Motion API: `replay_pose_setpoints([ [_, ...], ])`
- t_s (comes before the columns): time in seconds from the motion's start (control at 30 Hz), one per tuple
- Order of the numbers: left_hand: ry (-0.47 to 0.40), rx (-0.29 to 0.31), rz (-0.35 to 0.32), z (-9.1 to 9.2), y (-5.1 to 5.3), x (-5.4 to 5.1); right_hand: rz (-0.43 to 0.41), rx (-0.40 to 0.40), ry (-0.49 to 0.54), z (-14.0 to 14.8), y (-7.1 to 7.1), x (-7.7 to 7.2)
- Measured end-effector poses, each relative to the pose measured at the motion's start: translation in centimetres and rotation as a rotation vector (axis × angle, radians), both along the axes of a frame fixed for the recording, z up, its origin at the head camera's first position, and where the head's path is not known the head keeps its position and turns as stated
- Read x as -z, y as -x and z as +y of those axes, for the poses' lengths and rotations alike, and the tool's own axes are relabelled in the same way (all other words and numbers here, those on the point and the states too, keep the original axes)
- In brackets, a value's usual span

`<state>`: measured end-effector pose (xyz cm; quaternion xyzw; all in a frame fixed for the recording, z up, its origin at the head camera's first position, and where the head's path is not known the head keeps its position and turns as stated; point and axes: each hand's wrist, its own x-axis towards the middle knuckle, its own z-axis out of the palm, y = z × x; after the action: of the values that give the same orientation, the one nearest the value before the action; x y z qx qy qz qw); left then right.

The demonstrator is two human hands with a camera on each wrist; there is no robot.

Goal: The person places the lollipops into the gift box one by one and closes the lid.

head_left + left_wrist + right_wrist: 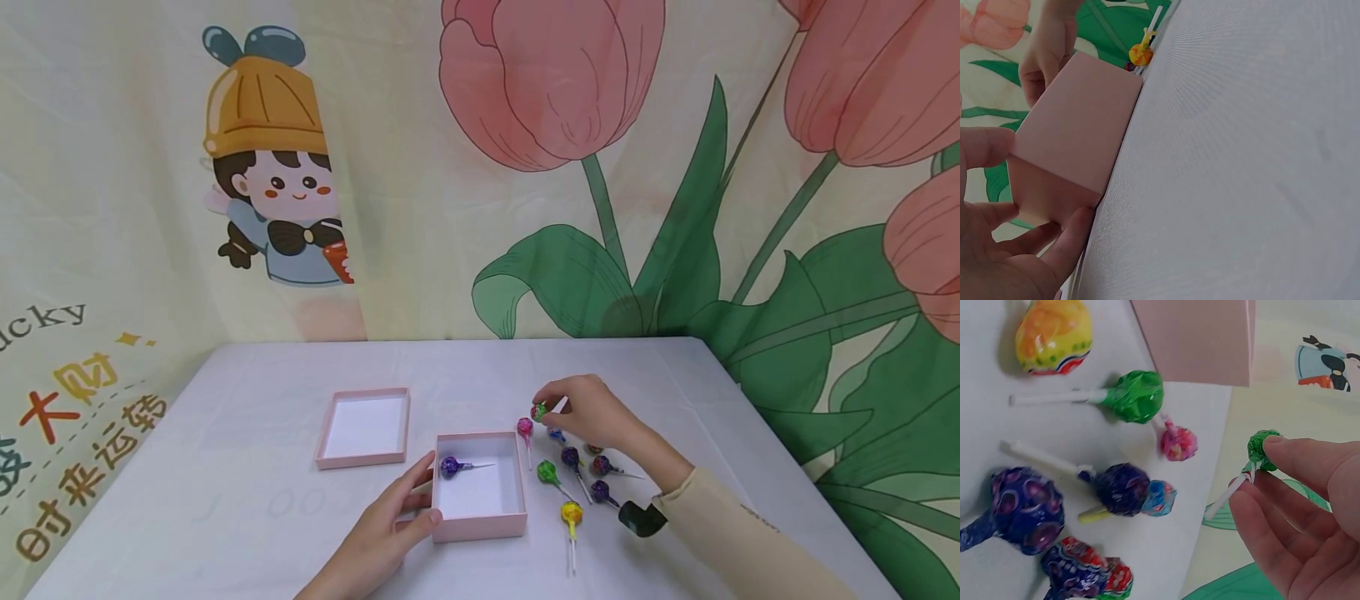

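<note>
My right hand (596, 410) pinches a green-wrapped lollipop (538, 412) above the table, past the box's far right corner. In the right wrist view its white stick slants down from the thumb and fingers. A shallow pink box (480, 527) stands with its top uncovered, and one purple lollipop (450, 467) lies inside on the white bottom. My left hand (390, 521) holds the box at its near left corner, thumb on the front and fingers along the left side. The left wrist view shows these fingers (1069, 240) against the pink wall.
Right of the box lie several loose lollipops, among them a yellow one (572, 512), a green one (547, 472) and a pink one (524, 427). The pink lid (362, 459) rests inside-up, behind and left of the box. A printed cloth (405, 208) hangs behind the white-covered table.
</note>
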<state>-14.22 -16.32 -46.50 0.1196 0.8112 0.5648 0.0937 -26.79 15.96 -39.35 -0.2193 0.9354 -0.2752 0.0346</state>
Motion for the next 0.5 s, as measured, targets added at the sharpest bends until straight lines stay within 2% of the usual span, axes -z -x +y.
replay_pose_setpoints([
  [0.5, -0.001, -0.012, -0.035, 0.0, 0.1, -0.1, 0.038, -0.146, 0.014, -3.0, -1.2, -1.8],
])
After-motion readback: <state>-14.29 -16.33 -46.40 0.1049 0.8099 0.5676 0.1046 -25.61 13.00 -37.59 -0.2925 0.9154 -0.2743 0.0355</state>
